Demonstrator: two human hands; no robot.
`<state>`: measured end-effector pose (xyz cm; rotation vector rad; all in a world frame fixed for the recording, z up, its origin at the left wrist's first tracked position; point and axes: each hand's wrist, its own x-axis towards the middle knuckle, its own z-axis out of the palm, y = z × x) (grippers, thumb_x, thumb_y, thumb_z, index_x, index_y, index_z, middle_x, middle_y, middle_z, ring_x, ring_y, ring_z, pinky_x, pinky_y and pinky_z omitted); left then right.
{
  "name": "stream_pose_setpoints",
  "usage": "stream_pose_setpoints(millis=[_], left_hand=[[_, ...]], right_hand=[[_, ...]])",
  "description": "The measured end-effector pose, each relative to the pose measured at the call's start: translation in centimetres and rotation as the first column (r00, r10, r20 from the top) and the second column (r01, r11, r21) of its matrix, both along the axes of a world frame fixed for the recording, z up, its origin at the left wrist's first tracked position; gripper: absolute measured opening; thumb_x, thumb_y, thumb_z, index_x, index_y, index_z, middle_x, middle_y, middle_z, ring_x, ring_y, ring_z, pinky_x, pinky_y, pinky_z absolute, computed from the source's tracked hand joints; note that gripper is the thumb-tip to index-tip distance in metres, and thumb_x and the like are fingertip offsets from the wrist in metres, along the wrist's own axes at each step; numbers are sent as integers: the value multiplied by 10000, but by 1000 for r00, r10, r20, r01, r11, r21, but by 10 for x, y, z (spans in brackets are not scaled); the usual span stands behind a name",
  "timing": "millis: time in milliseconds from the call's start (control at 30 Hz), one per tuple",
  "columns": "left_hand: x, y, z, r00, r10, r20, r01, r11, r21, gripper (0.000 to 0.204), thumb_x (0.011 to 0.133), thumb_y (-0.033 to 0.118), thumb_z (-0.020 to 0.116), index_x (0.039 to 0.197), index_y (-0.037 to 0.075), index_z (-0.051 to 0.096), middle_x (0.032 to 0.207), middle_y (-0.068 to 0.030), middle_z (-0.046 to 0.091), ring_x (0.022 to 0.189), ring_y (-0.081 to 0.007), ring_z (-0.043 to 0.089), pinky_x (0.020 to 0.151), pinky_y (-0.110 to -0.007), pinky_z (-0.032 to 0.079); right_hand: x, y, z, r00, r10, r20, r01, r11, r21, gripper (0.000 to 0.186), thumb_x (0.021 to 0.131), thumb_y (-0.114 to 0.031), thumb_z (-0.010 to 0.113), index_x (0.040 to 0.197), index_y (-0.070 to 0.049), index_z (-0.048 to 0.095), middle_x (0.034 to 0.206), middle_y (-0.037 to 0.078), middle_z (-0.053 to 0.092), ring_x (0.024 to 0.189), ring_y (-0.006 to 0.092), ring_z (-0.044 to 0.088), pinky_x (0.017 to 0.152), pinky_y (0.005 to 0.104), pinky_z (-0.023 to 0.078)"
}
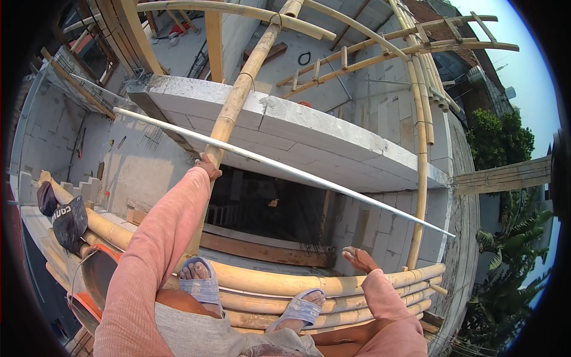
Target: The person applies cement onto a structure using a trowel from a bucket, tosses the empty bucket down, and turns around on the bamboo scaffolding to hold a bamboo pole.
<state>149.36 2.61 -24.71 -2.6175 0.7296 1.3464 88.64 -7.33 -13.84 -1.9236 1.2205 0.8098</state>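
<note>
My left hand (208,166) is closed around a slanting bamboo pole (241,89), just below where a long thin white pipe (285,168) crosses it. The pipe slopes from upper left down to the right, passing in front of another upright bamboo pole (420,178). Whether my left fingers also touch the pipe cannot be made out. My right hand (360,260) hovers above the right part of the bamboo platform (262,278), fingers stretched out and nothing held. My feet, in blue-grey slide sandals (201,282), stand on the platform's bamboo poles.
Beyond a dark opening (262,202) runs a wall of pale blocks (297,122). A bamboo ladder (392,50) leans at upper right. Left of me are an orange-rimmed bucket (98,271) and a dark cap (69,223). Wooden posts (214,44) rise behind the wall.
</note>
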Motion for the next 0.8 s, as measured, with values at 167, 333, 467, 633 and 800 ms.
stream_pose_setpoints(millis=[167,333,467,633,800], left_hand=[[1,2,-3,1000,1,-4,-1,1000,-28,1225,883,521,685,1573,-17,-171,1615,-375,148,1486,-496,271,1225,-507,263],[-2,-1,-7,1000,10,-4,-10,1000,-17,1229,883,534,679,1570,-27,-171,1611,-386,142,1484,-514,260,1225,-522,250],[3,4,-21,997,-6,76,9,999,-43,1192,866,488,713,1576,1,-111,1558,-352,278,1416,-484,397,1177,-504,348],[-2,7,-21,993,-38,108,48,995,-92,1196,869,507,708,1579,-5,-108,1563,-371,270,1428,-485,384,1187,-502,337],[-2,4,-14,997,-12,75,17,998,-62,1183,878,516,697,1583,4,-102,1578,-366,253,1438,-488,371,1189,-517,332]], right_hand=[[-9,5,2,991,-5,131,14,998,-64,335,1042,-380,487,1044,-60,584,995,226,618,926,442,549,831,456,448],[-10,2,7,999,-50,-15,50,999,-18,460,1038,-452,493,1276,-81,623,1247,198,665,1163,421,610,972,459,481],[-13,-2,4,999,-46,-7,46,999,-27,446,1038,-449,493,1262,-87,624,1232,199,668,1150,424,611,963,461,482],[-18,-3,3,998,-63,6,63,998,-30,431,1039,-442,491,1258,-94,620,1215,196,672,1134,427,615,951,459,485],[-19,-3,-1,999,-48,-13,48,999,-17,431,1040,-443,493,1255,-93,625,1207,195,677,1117,428,619,948,452,486]])
